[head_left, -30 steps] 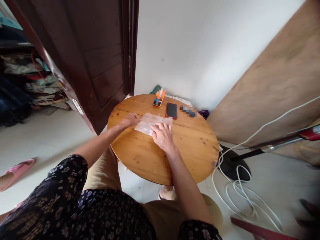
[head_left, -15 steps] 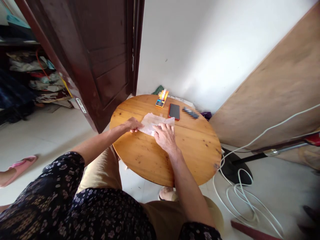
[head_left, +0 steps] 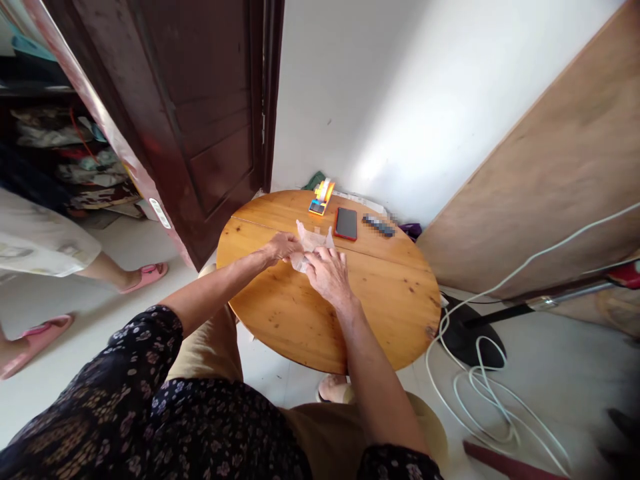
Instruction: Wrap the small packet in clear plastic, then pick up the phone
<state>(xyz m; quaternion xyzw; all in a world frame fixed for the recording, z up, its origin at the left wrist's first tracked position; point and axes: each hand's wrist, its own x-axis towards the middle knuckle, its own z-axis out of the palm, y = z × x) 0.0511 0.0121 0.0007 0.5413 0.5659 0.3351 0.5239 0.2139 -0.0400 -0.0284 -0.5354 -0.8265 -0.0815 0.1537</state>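
A translucent sheet of bubble wrap (head_left: 314,238) lies on the round wooden table (head_left: 280,307), its left part folded over toward the middle and its far corners sticking up. At its left side, my left hand (head_left: 285,247) is closed with the folded edge pinched in its fingers. My right hand (head_left: 329,272) presses on the near right part, fingers bent over the wrap. The hands are close together and hide much of the sheet. Whether anything lies inside the fold, I cannot tell.
Behind the wrap are a yellow tape dispenser (head_left: 321,197), a red-edged phone (head_left: 346,223) and a blurred dark object (head_left: 379,225). A dark door (head_left: 215,127) stands at left, with a person in pink sandals (head_left: 145,277) nearby. White cable (head_left: 500,400) coils on the floor at right.
My left hand has moved right, folding the wrap's left side inward, so the sheet looks narrower. My right hand has barely moved. A person's leg and pale clothing have come into view at left.
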